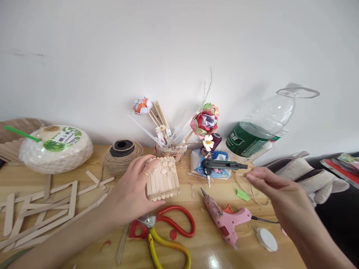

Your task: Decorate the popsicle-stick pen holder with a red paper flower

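My left hand (134, 190), with a ring on one finger, is wrapped around the side of a small craft-stick cup (162, 181). Upright sticks form its wall, with a wooden flower near the top and twine along the lower edge. My right hand (276, 190) is pinched closed; whatever lies between its fingertips is too small to make out. Those fingertips are close to the end of a black utility knife (224, 164) lying on a blue and white packet (196, 164). A thin strand of twine (259, 203) curves below the right hand.
Red-and-yellow-handled scissors (171, 244) and a pink glue gun (224, 220) lie in front. Loose craft sticks (42, 213) spread leftward near a twine spool (123, 157) and a white coconut (56, 149). Behind stand a decorated holder (171, 152) with paper flowers and a large plastic bottle (258, 130).
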Available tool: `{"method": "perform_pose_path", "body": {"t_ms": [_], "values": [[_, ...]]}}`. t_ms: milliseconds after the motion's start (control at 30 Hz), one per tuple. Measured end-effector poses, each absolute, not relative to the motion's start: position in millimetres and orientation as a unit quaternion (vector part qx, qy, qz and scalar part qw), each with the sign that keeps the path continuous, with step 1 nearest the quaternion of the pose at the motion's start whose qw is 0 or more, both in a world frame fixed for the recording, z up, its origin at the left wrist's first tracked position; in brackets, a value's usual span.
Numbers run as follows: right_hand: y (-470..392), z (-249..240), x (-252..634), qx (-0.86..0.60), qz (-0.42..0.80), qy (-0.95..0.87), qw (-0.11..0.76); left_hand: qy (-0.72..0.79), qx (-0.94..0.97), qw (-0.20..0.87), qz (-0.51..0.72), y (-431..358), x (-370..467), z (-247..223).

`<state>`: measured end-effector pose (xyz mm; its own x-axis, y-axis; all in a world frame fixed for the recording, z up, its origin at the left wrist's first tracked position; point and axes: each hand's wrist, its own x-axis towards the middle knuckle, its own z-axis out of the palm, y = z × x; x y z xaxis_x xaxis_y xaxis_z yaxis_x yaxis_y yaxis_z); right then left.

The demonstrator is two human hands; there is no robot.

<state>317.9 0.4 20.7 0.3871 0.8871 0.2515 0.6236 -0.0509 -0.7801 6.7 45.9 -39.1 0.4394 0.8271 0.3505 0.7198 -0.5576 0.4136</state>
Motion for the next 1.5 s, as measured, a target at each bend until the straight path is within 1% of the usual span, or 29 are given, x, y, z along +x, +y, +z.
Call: {"method": "perform_pose_path", "body": {"t_ms": [100,367,633,700,800,867,967,1000,1033,1067,1133,1233,1400,1500], "values": [[1,3,334,-0.733,0.181,-0.535,0.378,0.459,0.84,0.098,0.272,48,6,-43],[0,-31,412,-0.799,0.182,-0.53,0.219,0.45,0.843,0.107,0.274,49,7,-43],[7,-60,427,-0.817,0.161,-0.545,0.097,0.447,0.845,0.103,0.274,49,6,-43],[7,-62,427,-0.818,0.146,-0.55,0.085,0.45,0.846,0.101,0.269,49,5,-42],[5,-55,422,-0.818,0.104,-0.558,0.091,0.451,0.846,0.102,0.266,48,6,-39],[0,-44,411,-0.815,0.059,-0.566,0.106,0.448,0.847,0.102,0.269,48,6,-37],[-15,-28,376,-0.781,-0.012,-0.607,0.151,0.445,0.846,0.105,0.275,48,5,-36],[-22,-24,359,-0.748,-0.029,-0.64,0.174,0.446,0.845,0.105,0.277,49,5,-36],[-28,-21,340,-0.674,-0.047,-0.707,0.208,0.446,0.845,0.103,0.277,49,5,-36],[-34,-20,320,-0.604,-0.045,-0.764,0.224,0.446,0.845,0.102,0.277,49,5,-36],[-40,-20,282,-0.507,0.013,-0.841,0.187,0.448,0.844,0.1,0.276,49,4,-35],[-38,-26,239,-0.416,0.09,-0.895,0.134,0.444,0.847,0.099,0.273,48,4,-34],[-21,-38,214,-0.383,0.144,-0.912,0.045,0.433,0.849,0.103,0.284,47,4,-31],[-17,-41,211,-0.405,0.161,-0.899,0.034,0.427,0.852,0.098,0.288,47,3,-30]]}}
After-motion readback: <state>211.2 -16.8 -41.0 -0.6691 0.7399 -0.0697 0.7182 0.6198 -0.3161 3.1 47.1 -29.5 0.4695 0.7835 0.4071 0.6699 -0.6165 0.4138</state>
